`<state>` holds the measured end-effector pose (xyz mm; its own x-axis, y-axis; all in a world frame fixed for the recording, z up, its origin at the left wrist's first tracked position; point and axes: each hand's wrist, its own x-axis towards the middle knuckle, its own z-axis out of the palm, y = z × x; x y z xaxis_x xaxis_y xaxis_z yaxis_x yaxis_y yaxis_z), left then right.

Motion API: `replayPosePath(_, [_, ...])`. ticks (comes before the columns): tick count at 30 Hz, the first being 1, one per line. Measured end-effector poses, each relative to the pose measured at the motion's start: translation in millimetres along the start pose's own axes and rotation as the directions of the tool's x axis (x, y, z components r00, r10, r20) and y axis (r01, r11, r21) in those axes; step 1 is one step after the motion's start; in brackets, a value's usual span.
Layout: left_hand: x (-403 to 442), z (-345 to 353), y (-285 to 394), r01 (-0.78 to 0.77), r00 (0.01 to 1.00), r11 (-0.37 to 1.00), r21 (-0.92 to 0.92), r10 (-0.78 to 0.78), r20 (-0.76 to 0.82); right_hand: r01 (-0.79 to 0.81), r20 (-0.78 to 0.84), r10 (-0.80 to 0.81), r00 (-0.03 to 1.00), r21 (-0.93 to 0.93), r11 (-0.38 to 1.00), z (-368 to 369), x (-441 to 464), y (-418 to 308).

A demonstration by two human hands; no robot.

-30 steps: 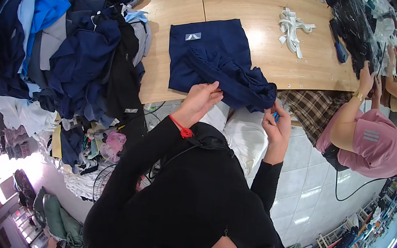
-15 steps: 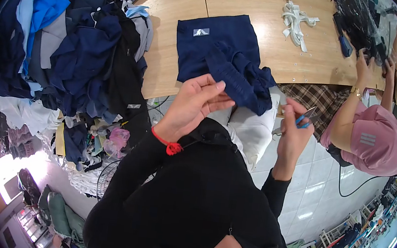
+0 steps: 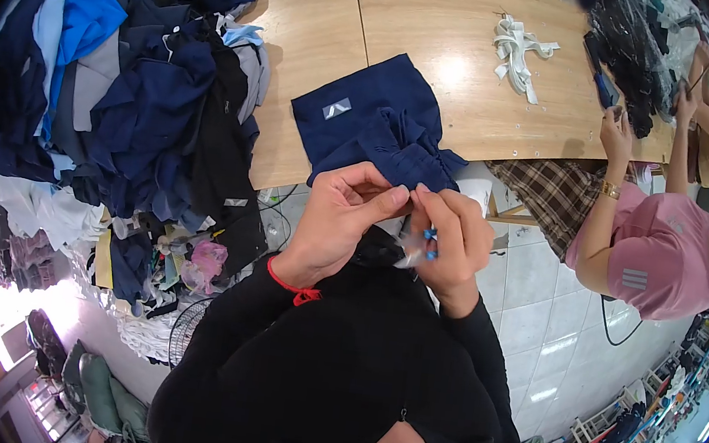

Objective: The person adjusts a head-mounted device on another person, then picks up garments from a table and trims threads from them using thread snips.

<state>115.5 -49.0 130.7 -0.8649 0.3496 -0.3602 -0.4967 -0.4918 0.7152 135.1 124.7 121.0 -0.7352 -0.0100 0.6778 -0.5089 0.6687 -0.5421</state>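
Observation:
A navy garment with a small grey-white label lies at the table's front edge, its near part bunched up. My left hand pinches the near edge of the garment between thumb and fingers. Close beside it, my right hand is closed round small scissors with blue handles, their blades blurred and pointing down toward me. Its thumb and forefinger meet at the cloth edge by my left fingertips. Whatever lies between the fingertips is too small to make out.
A large heap of clothes covers the left side. White strips lie on the wooden table. At the right, a person in a pink shirt works by dark plastic-wrapped goods; another person is beyond.
Both hands have come together at the garment's near edge; the right hand moved left with the scissors. The garment has turned and its near part is bunched differently. The co-worker's arms have shifted.

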Motion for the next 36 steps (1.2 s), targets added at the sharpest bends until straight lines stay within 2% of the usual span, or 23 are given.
replayPosePath(1, [0.3,-2.9,-1.3,0.022,1.000,0.999,-0.028,-0.022,0.015,0.057,-0.010,-0.058,0.998,-0.056,0.997,2.5,-0.4,2.8])
replayPosePath(4, [2.2,-9.4,-8.7,0.071,0.997,0.988,-0.134,-0.067,0.038,0.007,0.012,-0.007,1.000,-0.026,1.000,8.0,-1.5,9.2])
replayPosePath(7, [1.7,-6.7,-10.0,0.108,0.994,0.978,-0.178,-0.107,0.015,-0.264,0.015,0.271,0.963,0.282,0.923,11.0,-7.5,7.2])
replayPosePath(10, [1.4,-3.0,-5.2,0.097,0.994,0.977,-0.192,-0.104,-0.028,-0.536,0.155,0.534,0.831,0.481,0.694,3.5,-15.9,8.5])
replayPosePath(11, [1.9,-2.5,-4.1,0.086,0.994,0.977,-0.196,-0.096,-0.042,-0.558,0.136,0.577,0.806,0.502,0.661,-0.4,-14.5,5.7])
replayPosePath(14, [2.0,-3.1,-3.5,0.072,0.996,0.981,-0.183,-0.082,-0.043,-0.395,0.052,0.396,0.917,0.266,0.880,-12.8,1.0,-4.2])
replayPosePath(15, [2.2,-5.2,-5.3,0.069,0.997,0.981,-0.183,-0.073,-0.018,-0.367,0.025,0.374,0.927,0.255,0.894,-10.5,4.4,-8.7])
replayPosePath(18, [1.5,-10.9,-11.4,0.069,0.997,0.982,-0.173,-0.065,0.030,-0.095,-0.065,0.105,0.992,0.148,0.984,8.1,1.8,-0.2])
replayPosePath(22, [6.1,-9.7,-8.7,0.060,0.998,0.989,-0.135,-0.060,0.010,-0.269,0.013,0.274,0.962,0.242,0.932,-3.7,2.4,-1.7])
replayPosePath(24, [6.3,-12.1,-4.1,0.073,0.995,0.986,-0.151,-0.081,-0.050,-0.343,-0.032,0.371,0.928,0.317,0.884,-3.4,-7.3,9.9])
replayPosePath(26, [8.8,-22.9,0.8,0.047,0.995,0.981,-0.190,-0.063,-0.081,-0.570,0.047,0.614,0.788,0.432,0.699,-5.7,-13.4,11.1])
replayPosePath(27, [7.4,-27.2,3.5,0.034,0.994,0.981,-0.188,-0.052,-0.094,-0.593,0.066,0.628,0.776,0.415,0.690,-7.1,-15.5,13.9])
replayPosePath(28, [6.3,-29.8,5.9,0.028,0.994,0.982,-0.186,-0.046,-0.097,-0.579,0.053,0.590,0.805,0.287,0.764,-9.7,-18.7,17.4])
replayPosePath(31, [1.5,-30.4,4.5,0.033,0.997,0.987,-0.155,-0.043,-0.058,-0.432,0.074,0.432,0.899,0.321,0.843,4.2,-7.2,-2.4])
replayPosePath(34, [3.9,-28.1,-5.7,0.062,0.997,0.988,-0.145,-0.067,-0.031,-0.221,0.177,0.208,0.962,0.054,0.974,14.7,-1.0,-6.5])
replayPosePath(35, [5.2,-27.1,-7.0,0.063,0.997,0.986,-0.154,-0.067,-0.025,-0.157,0.085,0.153,0.985,0.043,0.987,22.9,-3.6,-1.9])
replayPosePath(36, [7.2,-26.2,-7.5,0.060,0.998,0.985,-0.163,-0.064,-0.019,-0.144,0.060,0.140,0.988,0.057,0.988,21.4,-3.5,0.7])
